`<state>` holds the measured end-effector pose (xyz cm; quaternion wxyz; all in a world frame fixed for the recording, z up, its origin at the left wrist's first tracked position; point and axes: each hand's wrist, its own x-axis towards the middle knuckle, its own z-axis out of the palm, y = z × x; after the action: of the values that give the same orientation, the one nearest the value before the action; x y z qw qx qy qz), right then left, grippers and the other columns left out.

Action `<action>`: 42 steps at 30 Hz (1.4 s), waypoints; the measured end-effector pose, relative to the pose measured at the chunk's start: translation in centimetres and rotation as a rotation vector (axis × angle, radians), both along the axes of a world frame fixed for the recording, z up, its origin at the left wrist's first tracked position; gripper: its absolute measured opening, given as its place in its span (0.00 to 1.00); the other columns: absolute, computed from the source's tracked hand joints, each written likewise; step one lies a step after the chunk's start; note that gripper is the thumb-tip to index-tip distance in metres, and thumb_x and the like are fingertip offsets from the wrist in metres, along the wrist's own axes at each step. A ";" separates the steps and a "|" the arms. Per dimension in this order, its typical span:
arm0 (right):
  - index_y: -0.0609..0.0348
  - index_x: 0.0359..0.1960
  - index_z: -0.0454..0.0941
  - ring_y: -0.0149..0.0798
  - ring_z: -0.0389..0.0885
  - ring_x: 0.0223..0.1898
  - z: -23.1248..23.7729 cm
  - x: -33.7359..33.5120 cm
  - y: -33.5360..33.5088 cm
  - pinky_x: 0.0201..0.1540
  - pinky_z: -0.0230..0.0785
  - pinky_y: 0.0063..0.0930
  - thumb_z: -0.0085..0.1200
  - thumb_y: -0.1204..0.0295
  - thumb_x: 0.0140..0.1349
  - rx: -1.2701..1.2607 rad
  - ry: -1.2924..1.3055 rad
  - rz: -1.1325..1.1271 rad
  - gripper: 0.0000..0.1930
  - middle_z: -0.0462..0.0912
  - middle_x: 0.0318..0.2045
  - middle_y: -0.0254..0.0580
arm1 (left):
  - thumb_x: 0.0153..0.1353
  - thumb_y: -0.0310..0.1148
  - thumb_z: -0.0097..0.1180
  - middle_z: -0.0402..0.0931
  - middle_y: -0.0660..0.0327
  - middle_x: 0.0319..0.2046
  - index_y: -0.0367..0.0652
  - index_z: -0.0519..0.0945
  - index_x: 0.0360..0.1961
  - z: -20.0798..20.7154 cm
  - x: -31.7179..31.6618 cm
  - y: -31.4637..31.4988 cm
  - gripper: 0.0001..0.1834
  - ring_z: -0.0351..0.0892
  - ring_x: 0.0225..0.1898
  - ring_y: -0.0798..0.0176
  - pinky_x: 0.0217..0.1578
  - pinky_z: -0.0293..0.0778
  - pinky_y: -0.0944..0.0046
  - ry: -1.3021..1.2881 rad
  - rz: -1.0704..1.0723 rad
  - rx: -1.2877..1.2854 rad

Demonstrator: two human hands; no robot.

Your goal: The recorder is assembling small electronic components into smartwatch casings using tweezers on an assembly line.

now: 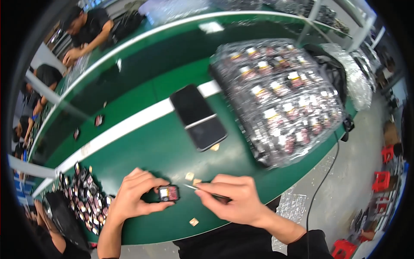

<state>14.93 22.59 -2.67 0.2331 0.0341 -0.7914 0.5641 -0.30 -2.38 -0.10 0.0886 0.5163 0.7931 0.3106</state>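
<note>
My left hand (pixel 137 193) grips a small black rectangular device (pixel 168 193) between thumb and fingers, its pink, white and yellow label turned up. To the right, my right hand (pixel 230 196) is closed on a thin tool with a pointed metal tip (pixel 190 187); the tip points at the device but stays apart from it. The rest of the tool is mostly hidden by my fingers. Just beyond the tip lie small beige square pieces (pixel 189 176). Another beige piece (pixel 194 222) sits nearer the table's front edge.
On the green table (pixel 142 157) lie a pile of similar devices (pixel 88 198) at left and dark phone-like slabs (pixel 197 116). A large plastic-wrapped tray of devices (pixel 280 99) stands at right. Beyond the white divider strip (pixel 125 125) are two loose devices. Other people sit at far left.
</note>
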 end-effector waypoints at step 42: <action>0.67 0.43 0.94 0.24 0.73 0.18 0.9 0.1 -0.2 0.22 0.61 0.24 0.74 0.81 0.62 0.019 -0.087 -0.101 0.08 0.81 0.21 0.37 | 0.63 0.30 0.77 0.86 0.52 0.55 0.38 0.82 0.66 1.3 -10.5 -0.3 0.31 0.88 0.52 0.56 0.55 0.83 0.56 0.014 0.278 0.054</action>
<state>15.07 22.38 -1.72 0.2265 -0.0284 -0.8068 0.5450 -10.79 -2.66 1.24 0.0250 0.4060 0.8489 0.3375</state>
